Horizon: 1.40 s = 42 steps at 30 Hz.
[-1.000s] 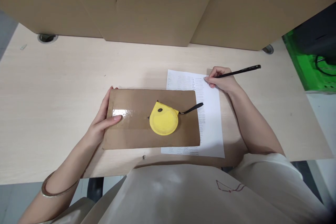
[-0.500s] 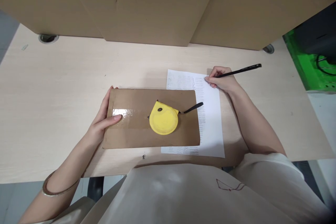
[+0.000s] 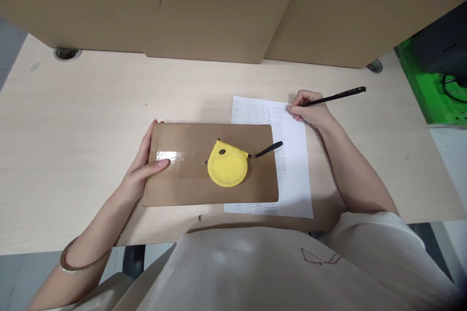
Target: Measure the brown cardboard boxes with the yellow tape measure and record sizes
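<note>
My left hand [image 3: 144,160] grips the left end of a brown cardboard piece [image 3: 182,189], thumb on top over shiny clear tape and the other fingers behind its edge. On the cardboard lies a yellow tape measure [image 3: 226,165] with a black wrist strap [image 3: 268,149] that reaches past the right edge. Beneath the cardboard is a white sheet of paper [image 3: 294,175] with rows of print and handwriting, its left part largely covered. My right hand [image 3: 310,107] is closed around a slim black pen [image 3: 337,96], resting at the sheet's top right with the tip among the fingers.
Tall cardboard panels [image 3: 204,14] stand along the back of the pale wooden desk [image 3: 91,102]. Cable holes [image 3: 67,54] sit near the panels' feet. Off the desk's right side is a green surface [image 3: 423,87] with a dark object and a black cable.
My right hand and the pen have shifted slightly to the right along the top of the sheet. The left hand, cardboard and tape measure stay in place.
</note>
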Each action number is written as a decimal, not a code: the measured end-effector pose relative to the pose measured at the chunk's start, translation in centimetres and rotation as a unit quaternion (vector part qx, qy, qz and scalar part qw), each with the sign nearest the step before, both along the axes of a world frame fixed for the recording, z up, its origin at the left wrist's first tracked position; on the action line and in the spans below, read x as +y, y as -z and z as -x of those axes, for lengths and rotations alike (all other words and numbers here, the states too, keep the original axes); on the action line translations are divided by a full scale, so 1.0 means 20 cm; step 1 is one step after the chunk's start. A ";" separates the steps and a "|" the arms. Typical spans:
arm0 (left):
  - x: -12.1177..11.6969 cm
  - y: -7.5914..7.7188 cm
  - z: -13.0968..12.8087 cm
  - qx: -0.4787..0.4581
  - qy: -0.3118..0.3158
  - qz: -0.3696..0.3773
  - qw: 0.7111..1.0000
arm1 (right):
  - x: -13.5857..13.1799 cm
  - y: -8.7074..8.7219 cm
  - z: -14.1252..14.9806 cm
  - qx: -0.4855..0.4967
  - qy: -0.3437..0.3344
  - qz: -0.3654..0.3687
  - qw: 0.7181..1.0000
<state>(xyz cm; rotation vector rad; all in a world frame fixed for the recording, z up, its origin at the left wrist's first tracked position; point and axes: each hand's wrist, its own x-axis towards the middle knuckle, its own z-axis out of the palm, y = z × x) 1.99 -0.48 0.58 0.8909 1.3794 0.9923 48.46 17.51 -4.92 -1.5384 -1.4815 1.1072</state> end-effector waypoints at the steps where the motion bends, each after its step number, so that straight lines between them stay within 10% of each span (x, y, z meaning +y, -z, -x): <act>1: 0.00 0.00 0.00 0.002 0.000 0.000 1.000 | 0.00 0.00 0.00 0.000 0.000 0.001 1.000; 15: 0.01 0.03 0.02 -0.020 0.005 0.017 1.000 | -0.11 -0.15 0.04 -0.076 -0.049 0.072 0.993; 21: 0.01 0.03 0.01 -0.023 0.024 0.001 0.999 | -0.37 -0.29 0.25 -0.498 -0.133 0.098 0.851; 27: 0.02 0.06 0.02 -0.017 0.041 -0.028 0.999 | -0.51 -0.31 0.42 -0.602 -0.178 0.125 0.768; 31: 0.04 0.08 0.03 -0.025 0.036 -0.029 0.999 | -0.50 -0.31 0.39 -0.592 -0.148 0.105 0.785; 36: 0.05 0.06 0.01 -0.027 0.031 -0.018 0.999 | -0.55 -0.47 0.44 -0.438 -0.062 -0.127 0.888; 42: 0.05 0.04 0.00 -0.036 0.028 -0.013 0.999 | -0.69 -0.60 0.81 -0.377 -0.283 -0.178 0.864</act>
